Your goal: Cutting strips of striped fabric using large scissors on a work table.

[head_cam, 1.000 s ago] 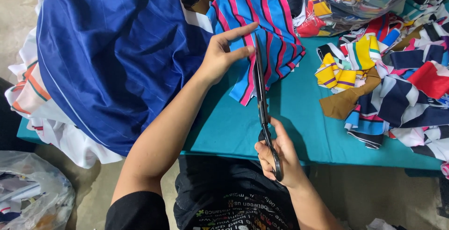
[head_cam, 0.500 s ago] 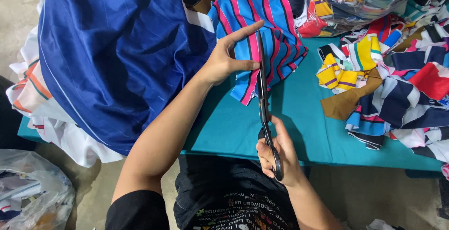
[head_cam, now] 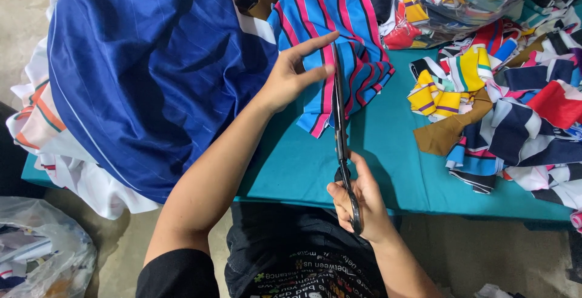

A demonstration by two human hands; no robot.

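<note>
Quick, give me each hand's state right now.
Left hand: open, pressing flat on the striped cloth.
Right hand: closed around the handles of the scissors, blades in the cloth.

Left hand [head_cam: 290,80] flat, fingers [head_cam: 315,44] spread forward, arm outstretched; right hand [head_cam: 357,204] low, fingers curled closed.
</note>
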